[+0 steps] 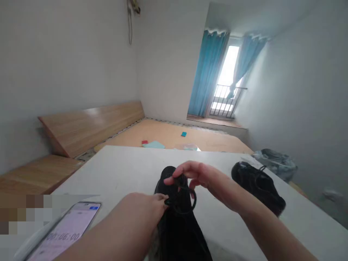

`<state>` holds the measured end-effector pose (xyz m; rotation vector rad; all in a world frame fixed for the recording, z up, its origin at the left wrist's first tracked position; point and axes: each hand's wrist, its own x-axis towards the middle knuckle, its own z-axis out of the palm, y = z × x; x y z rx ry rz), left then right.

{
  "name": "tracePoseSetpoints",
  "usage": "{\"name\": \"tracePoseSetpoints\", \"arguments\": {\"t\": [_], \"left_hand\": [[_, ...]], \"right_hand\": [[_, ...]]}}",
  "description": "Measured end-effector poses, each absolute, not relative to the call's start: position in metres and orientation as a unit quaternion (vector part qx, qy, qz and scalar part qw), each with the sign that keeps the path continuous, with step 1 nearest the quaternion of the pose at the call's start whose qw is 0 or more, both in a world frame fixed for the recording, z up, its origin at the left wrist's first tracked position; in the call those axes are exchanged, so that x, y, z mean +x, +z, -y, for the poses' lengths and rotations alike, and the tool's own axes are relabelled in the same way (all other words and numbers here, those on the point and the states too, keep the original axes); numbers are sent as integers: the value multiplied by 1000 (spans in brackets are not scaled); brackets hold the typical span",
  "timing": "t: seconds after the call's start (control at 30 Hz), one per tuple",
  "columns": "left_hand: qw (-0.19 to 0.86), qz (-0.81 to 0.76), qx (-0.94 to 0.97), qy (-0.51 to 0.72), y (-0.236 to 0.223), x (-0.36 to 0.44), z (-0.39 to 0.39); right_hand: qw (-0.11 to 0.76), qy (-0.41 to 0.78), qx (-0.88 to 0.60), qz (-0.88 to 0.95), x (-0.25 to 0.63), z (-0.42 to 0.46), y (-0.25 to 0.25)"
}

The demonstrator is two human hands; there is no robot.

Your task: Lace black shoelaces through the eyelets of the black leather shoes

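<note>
A black lace-up shoe (176, 226) stands in front of me on the white table, its toe pointing away. My left hand (149, 208) is at the shoe's left side, fingers closed and mostly hidden, with the black shoelace (194, 203) coming out at its fingertips. Over the front of the lacing, my right hand (197, 175) curls its thumb and fingers around part of the same lace. A loop of it hangs below the right fingers. The second black shoe (257, 185) rests to the right, apart from both hands.
A phone (73, 224) showing a timer lies on the white table (127, 163) at the left. Past the table's right edge is a bin with a plastic liner (277, 163). Behind stands a wooden bed base (163, 127) with small items on it.
</note>
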<state>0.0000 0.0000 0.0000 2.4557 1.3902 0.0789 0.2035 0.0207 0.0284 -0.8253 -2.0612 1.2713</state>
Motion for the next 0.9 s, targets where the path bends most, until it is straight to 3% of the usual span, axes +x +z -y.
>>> {"name": "tracePoseSetpoints", "arguments": {"t": [0.1, 0.2, 0.37, 0.57, 0.9], "left_hand": [[151, -487, 860, 35, 4, -4, 7], [159, -485, 860, 19, 11, -2, 11], [167, -479, 862, 3, 17, 3, 9], [113, -503, 855, -57, 15, 4, 4], [114, -446, 888, 20, 3, -1, -1]], "right_hand": [[169, 290, -395, 855, 200, -15, 26], [106, 188, -399, 891, 199, -12, 27], [141, 134, -431, 881, 197, -10, 29], [71, 132, -369, 917, 186, -6, 14], [203, 106, -414, 881, 202, -4, 31]]}}
